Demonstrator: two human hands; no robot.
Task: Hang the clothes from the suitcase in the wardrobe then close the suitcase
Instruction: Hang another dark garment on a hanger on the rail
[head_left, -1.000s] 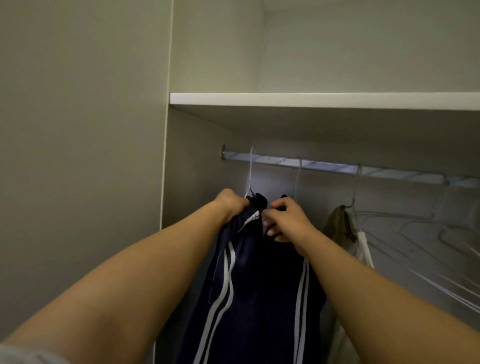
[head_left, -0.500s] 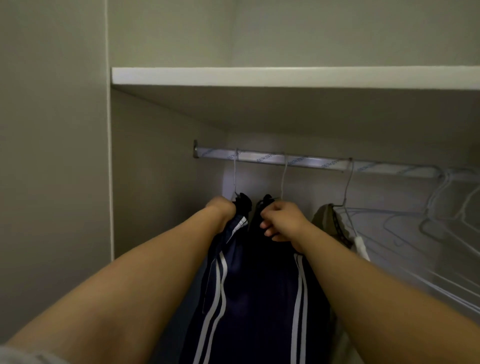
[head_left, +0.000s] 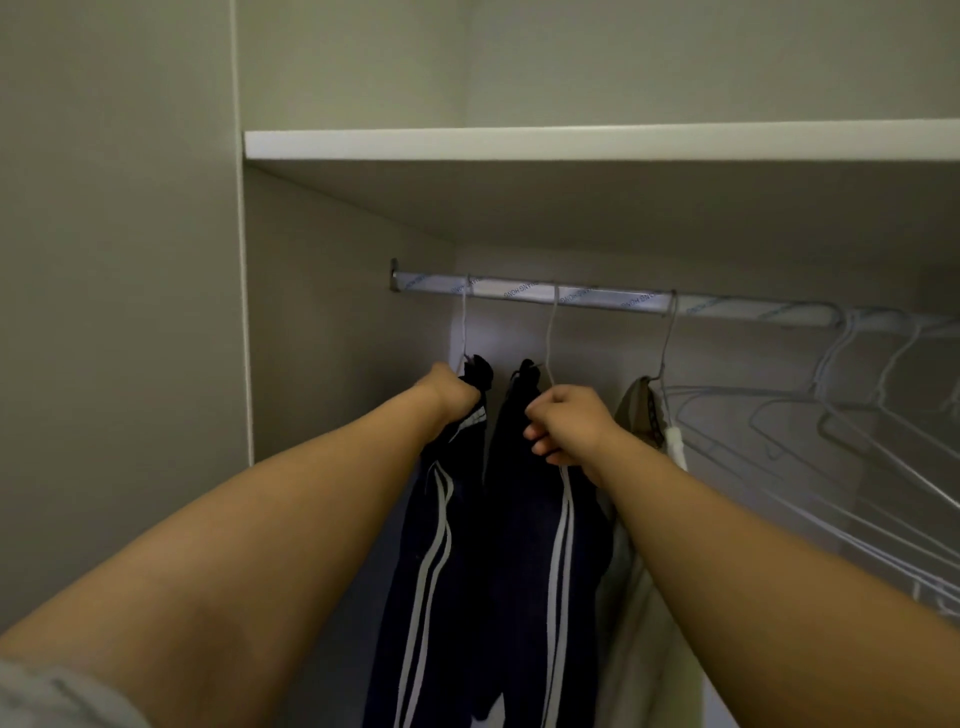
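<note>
The left hand (head_left: 451, 396) is closed in a fist round the bunched top of a dark navy garment with twin white stripes (head_left: 431, 545), just under the neck of a thin white wire hanger (head_left: 464, 327). Beside it the right hand (head_left: 571, 428) has its fingers (head_left: 537, 434) curled in, pinching the upper edge of a second dark navy striped length (head_left: 535, 545). This one hangs from a second white wire hanger (head_left: 550, 332) — whether the two lengths are one garment or two cannot be told. Both hang straight down between the forearms, close together with a narrow gap at the top. Both hooks sit over a silver metal rail (head_left: 597, 300) that runs across the wardrobe, near its left end. Just right of the right hand a third wire hanger (head_left: 667, 338) carries a khaki garment (head_left: 636, 410), with a strip of white cloth (head_left: 675, 449) beside it. Further right along the rail hangs a cluster of bare white wire hangers (head_left: 841, 410) — well apart from the hands. Above the rail lies a flat white shelf (head_left: 571, 144), and the pale side panel (head_left: 337, 322) of the wardrobe stands at the left.
</note>
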